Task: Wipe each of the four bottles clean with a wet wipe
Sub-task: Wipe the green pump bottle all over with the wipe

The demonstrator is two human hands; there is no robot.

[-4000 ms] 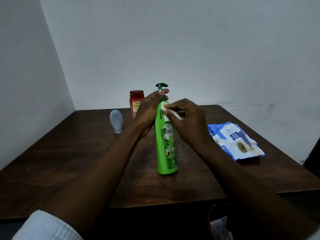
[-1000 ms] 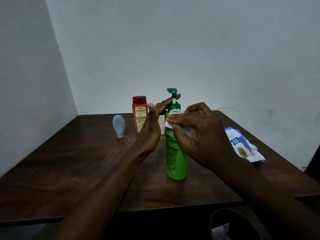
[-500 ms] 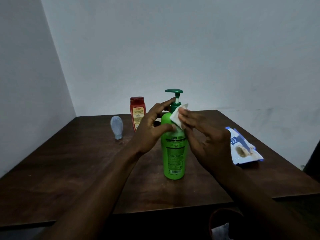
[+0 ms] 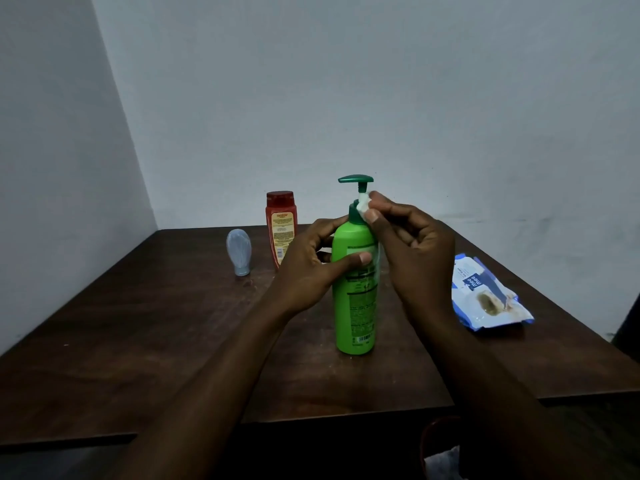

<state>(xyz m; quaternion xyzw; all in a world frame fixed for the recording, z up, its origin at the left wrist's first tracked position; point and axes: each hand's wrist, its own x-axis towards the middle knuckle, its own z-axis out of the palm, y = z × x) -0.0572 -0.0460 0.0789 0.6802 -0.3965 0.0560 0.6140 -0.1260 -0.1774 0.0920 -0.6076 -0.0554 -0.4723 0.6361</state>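
1. Nearest me, the green pump bottle (image 4: 355,299) stood upright mid-bench (image 4: 138,341). I saw the left hand (image 4: 308,268) with its fingers curled round the body and the thumb across the label.
2. The right hand (image 4: 412,251) pinched a white wet wipe (image 4: 363,206) between thumb and fingers, against the pump neck.
3. To the right lay the blue wipes pack (image 4: 485,296).
4. Farthest stood a small grey bottle (image 4: 239,251) and a red bottle (image 4: 280,226), side by side.

Upright green pump bottle (image 4: 355,299), white wet wipe (image 4: 363,205) against its pump stem; red bottle (image 4: 281,230) and small grey bottle (image 4: 239,251) standing behind-left.
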